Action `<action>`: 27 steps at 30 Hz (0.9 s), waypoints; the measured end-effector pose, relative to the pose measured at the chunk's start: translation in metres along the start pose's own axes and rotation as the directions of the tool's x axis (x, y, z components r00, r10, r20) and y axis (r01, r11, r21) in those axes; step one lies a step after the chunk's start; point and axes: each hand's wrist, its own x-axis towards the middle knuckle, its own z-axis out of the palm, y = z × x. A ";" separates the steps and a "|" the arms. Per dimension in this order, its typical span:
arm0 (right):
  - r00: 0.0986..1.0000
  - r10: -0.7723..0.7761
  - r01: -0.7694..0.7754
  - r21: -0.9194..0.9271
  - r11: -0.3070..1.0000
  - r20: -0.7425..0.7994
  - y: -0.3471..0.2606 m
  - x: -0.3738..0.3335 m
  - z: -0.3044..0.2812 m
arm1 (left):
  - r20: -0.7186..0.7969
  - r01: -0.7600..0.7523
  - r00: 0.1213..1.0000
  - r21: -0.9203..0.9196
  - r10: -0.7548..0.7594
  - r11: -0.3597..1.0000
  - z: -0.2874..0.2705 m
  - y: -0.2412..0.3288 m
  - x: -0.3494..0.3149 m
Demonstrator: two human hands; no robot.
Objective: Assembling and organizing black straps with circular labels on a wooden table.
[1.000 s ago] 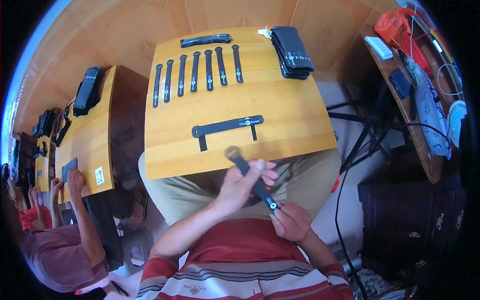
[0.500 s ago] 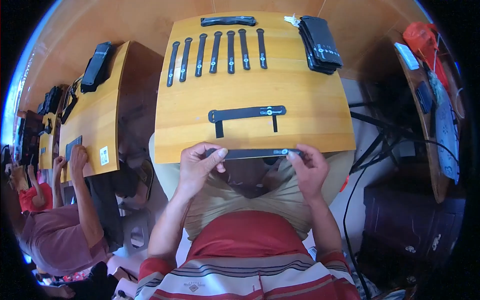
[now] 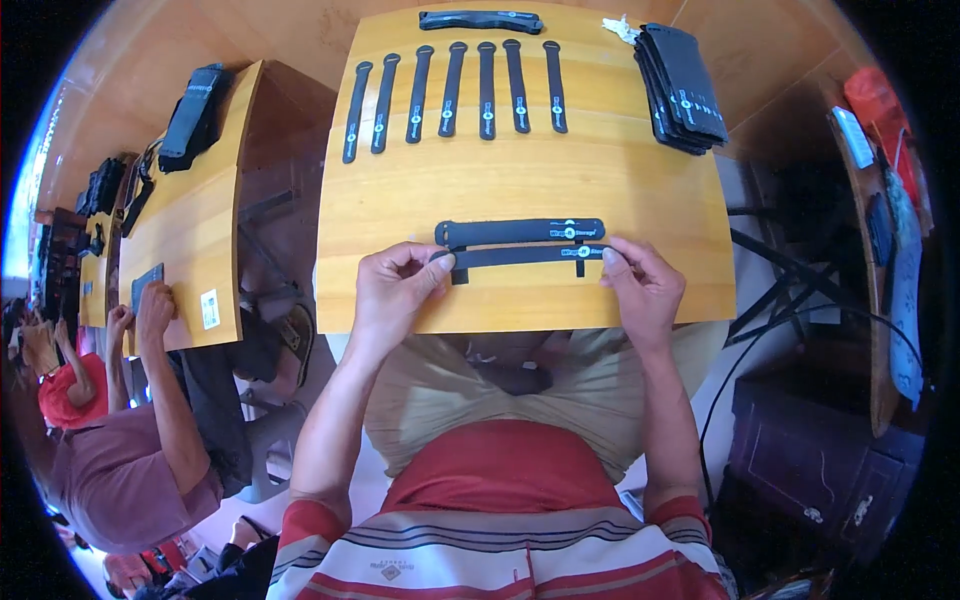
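Observation:
A narrow black strap [image 3: 510, 257] with white print is stretched level between my hands near the table's front. My left hand [image 3: 398, 290] pinches its left end, and my right hand [image 3: 645, 285] grips the right end between thumb and fingers. Just beyond it lies a wider black strap [image 3: 500, 234] with a slot at its left end. Two short black strips, a left one [image 3: 460, 275] and a right one [image 3: 580, 268], stick out toward me below the held strap; their far ends are covered.
Several slim black straps [image 3: 450, 90] lie in a row farther up the wooden table [image 3: 400, 200]. Behind them is a bundle of straps [image 3: 480, 20]. A stack of wide black pieces [image 3: 685, 90] sits at the far right. Another person's hand [image 3: 155, 312] works at a left table.
Both hands have carried the narrow strap forward from the table's front edge, up beside the wider strap and over the two short strips. The view has shifted slightly.

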 end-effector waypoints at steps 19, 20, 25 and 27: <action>0.985 0.171 -0.172 -0.044 0.984 -0.015 0.016 0.023 0.006 | -0.017 0.129 0.992 0.081 -0.128 0.988 -0.004 0.005 0.031; 0.984 0.175 -0.176 -0.057 0.983 -0.019 0.017 0.023 0.006 | -0.020 0.135 0.991 0.090 -0.134 0.987 -0.004 0.004 0.031; 0.983 0.177 -0.180 -0.115 0.977 -0.038 0.024 0.023 0.005 | -0.021 0.158 0.987 0.052 -0.157 0.986 -0.006 0.004 0.031; 0.991 0.120 -0.128 -0.147 0.981 -0.057 0.027 0.023 0.005 | -0.014 0.163 0.987 0.013 -0.163 0.987 -0.006 0.004 0.031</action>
